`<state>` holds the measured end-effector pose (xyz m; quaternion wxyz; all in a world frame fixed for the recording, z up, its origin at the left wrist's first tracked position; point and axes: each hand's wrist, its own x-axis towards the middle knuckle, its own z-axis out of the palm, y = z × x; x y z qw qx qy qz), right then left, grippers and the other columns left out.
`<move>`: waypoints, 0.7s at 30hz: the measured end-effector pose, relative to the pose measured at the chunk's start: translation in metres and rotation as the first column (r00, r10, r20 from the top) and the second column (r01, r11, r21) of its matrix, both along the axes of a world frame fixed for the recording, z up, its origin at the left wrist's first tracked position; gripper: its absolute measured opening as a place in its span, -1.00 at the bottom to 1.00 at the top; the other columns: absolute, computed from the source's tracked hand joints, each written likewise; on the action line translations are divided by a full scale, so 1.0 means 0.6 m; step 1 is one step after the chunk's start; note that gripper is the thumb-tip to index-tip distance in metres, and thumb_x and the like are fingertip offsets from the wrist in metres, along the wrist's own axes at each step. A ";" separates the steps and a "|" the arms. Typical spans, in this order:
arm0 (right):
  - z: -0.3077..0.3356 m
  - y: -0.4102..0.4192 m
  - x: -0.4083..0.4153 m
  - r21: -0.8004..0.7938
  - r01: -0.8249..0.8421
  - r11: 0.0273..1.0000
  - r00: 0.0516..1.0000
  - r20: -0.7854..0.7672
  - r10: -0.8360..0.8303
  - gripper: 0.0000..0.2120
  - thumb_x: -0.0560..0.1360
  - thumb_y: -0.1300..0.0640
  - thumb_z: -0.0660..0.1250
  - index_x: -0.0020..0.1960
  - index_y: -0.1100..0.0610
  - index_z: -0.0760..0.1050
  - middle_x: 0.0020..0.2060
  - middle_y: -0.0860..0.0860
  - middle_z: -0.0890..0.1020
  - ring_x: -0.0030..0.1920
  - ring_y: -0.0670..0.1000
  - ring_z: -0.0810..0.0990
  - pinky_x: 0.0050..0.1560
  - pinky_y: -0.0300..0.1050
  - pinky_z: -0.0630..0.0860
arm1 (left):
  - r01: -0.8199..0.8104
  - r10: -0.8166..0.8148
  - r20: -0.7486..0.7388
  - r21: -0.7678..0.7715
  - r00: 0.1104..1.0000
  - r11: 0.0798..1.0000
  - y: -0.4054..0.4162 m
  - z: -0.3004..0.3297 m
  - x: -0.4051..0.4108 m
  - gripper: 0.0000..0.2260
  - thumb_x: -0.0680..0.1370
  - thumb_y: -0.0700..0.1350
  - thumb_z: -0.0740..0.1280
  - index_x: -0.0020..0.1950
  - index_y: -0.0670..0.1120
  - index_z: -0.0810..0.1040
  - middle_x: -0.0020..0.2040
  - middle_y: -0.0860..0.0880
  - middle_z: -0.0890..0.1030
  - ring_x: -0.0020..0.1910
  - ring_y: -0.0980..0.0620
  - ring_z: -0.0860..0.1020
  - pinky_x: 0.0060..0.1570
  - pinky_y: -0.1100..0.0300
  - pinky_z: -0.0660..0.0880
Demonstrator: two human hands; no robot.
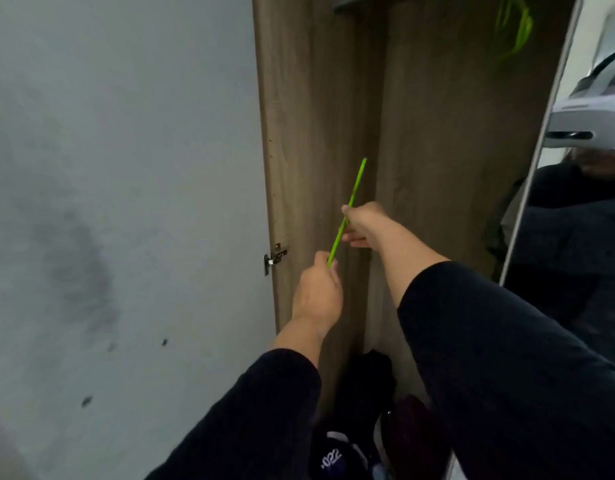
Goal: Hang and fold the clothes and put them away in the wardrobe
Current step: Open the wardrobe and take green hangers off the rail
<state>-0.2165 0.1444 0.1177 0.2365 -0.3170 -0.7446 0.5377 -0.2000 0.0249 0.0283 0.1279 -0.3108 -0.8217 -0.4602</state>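
Nearest the camera, dark clothes (365, 386) lay heaped on the wardrobe floor (396, 382), below both forearms; none was yet on a hanger. A garment with white print (332, 458) lay at the front edge of the heap.

Above it, the left hand (318, 292) pinched the lower end of a thin green hanger (347, 211), seen edge-on. The right hand (363, 225) gripped the same hanger further up, fingers curled round it. The upper end stood free, close to the wardrobe's back panel (437, 133).

Risks, as judged: the hanger looked thin and could flex or snap if the two hands twisted against each other. Its free end could strike the panel. The loose heap could snag a foot or spill over the front edge.

Room for movement was narrow. The wardrobe side panel (285, 133), carrying a hinge (275, 258), closed the left; a mirrored door (576, 202) closed the right. More green hangers (515, 26) hung blurred at the top right corner, near the rail (347, 1).
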 end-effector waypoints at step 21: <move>-0.077 -0.168 0.362 0.336 -0.437 0.834 0.900 0.169 0.403 -0.85 0.64 0.10 0.02 -0.05 0.09 0.31 -0.38 0.00 0.31 -0.43 -0.05 0.26 -0.56 -0.25 0.28 | -0.268 0.258 -0.182 -0.031 0.949 0.963 -0.246 0.000 0.219 -0.66 0.61 -0.15 0.18 0.39 -0.14 0.35 0.39 -0.12 0.33 0.36 -0.09 0.34 0.32 -0.01 0.33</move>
